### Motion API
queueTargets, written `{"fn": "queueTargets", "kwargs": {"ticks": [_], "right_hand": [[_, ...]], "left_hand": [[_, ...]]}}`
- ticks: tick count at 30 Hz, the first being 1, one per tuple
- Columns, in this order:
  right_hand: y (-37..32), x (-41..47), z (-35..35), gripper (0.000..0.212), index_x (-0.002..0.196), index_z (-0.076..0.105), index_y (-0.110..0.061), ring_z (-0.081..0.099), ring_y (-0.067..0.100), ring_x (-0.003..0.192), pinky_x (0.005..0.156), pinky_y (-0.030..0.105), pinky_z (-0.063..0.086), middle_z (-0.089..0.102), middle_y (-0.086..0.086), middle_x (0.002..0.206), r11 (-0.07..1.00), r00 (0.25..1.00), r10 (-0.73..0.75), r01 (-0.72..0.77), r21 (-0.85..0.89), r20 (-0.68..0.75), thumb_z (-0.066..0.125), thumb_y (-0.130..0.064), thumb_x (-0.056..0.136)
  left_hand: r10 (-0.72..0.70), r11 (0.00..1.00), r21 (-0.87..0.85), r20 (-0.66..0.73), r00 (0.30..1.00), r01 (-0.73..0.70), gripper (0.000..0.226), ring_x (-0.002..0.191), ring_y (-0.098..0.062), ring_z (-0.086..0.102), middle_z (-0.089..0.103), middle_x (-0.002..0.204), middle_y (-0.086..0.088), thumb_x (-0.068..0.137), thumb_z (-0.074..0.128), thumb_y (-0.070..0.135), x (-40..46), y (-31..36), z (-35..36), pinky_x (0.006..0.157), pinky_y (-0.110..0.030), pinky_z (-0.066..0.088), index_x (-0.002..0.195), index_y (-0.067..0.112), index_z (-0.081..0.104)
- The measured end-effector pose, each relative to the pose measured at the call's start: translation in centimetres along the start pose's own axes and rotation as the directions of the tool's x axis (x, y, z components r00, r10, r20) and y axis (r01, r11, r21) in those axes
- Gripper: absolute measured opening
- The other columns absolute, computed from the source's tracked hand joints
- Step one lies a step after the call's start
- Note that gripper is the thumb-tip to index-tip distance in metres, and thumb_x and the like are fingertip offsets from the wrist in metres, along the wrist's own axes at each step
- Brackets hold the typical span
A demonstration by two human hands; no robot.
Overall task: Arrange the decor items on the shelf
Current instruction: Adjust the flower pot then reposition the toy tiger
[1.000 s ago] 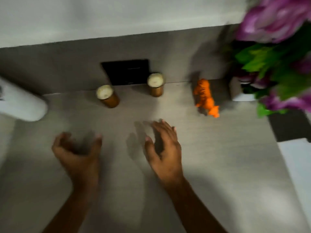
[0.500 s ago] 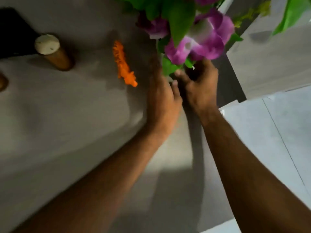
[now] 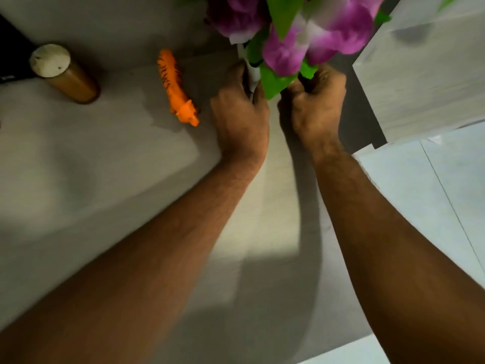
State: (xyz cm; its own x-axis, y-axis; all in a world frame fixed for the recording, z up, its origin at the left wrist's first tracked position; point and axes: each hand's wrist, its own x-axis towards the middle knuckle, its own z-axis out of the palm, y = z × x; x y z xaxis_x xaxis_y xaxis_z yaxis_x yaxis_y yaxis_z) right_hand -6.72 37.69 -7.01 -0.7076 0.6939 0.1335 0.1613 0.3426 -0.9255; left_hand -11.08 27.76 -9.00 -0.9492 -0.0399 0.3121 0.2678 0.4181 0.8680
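Observation:
A white flower pot (image 3: 252, 74) with purple flowers (image 3: 309, 30) and green leaves stands at the back right of the grey shelf top (image 3: 78, 164). My left hand (image 3: 240, 119) grips the pot's left side. My right hand (image 3: 315, 106) grips its right side, partly under the leaves. Most of the pot is hidden by hands and foliage. An orange toy tiger (image 3: 177, 88) lies just left of my left hand. A gold candle holder (image 3: 64, 74) with a cream top stands further left.
A black panel (image 3: 13, 56) sits on the wall at the far left. A pale cabinet side (image 3: 425, 74) rises at the right, past a dark gap. The pale tiled floor (image 3: 433, 193) lies below the shelf's right edge.
Both hands left the middle of the shelf, reached right and closed on the flower pot. The view swung right, so only one candle holder remains in frame.

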Motion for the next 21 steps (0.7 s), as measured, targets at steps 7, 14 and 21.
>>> {"fn": "queueTargets", "kwargs": {"ticks": [7, 14, 21], "right_hand": [[-0.4, -6.2, -0.2, 0.023, 0.113, 0.073, -0.008, 0.073, 0.022, 0.1, 0.09, 0.047, 0.06, 0.076, 0.006, 0.107, 0.988, 0.983, -0.08, 0.057, -0.141, -0.163, 0.068, -0.021, 0.095], [-5.4, -12.2, 8.9, 0.058, 0.128, 0.065, -0.012, 0.069, 0.024, 0.114, 0.1, 0.045, 0.058, 0.069, 0.003, 0.121, 0.993, 0.996, -0.093, 0.093, 0.075, 0.003, 0.083, -0.036, 0.078], [-6.5, -8.1, 13.1, 0.032, 0.106, 0.078, -0.018, 0.076, 0.019, 0.079, 0.077, 0.045, 0.064, 0.079, 0.001, 0.09, 0.993, 0.989, 0.084, -0.074, 0.088, -0.124, 0.082, -0.033, 0.078]], "left_hand": [[0.118, 0.935, 0.252, 0.446, 0.887, -0.251, 0.062, 0.135, -0.032, 0.059, 0.065, 0.144, -0.011, 0.091, 0.062, 0.049, -6.4, -2.8, -14.4, 0.115, -0.049, 0.045, 0.142, 0.014, 0.06], [-0.364, 0.546, 0.779, 0.552, 0.751, -0.308, 0.121, 0.159, -0.04, -0.016, -0.019, 0.174, 0.0, 0.053, 0.014, 0.112, -1.7, -6.5, -22.1, 0.117, -0.083, 0.001, 0.155, 0.055, -0.017], [-0.333, 0.586, 0.755, 0.555, 0.763, -0.293, 0.124, 0.158, -0.041, -0.02, -0.023, 0.173, -0.002, 0.052, 0.017, 0.112, -2.0, -6.3, -22.1, 0.116, -0.084, -0.004, 0.156, 0.052, -0.018]]}}
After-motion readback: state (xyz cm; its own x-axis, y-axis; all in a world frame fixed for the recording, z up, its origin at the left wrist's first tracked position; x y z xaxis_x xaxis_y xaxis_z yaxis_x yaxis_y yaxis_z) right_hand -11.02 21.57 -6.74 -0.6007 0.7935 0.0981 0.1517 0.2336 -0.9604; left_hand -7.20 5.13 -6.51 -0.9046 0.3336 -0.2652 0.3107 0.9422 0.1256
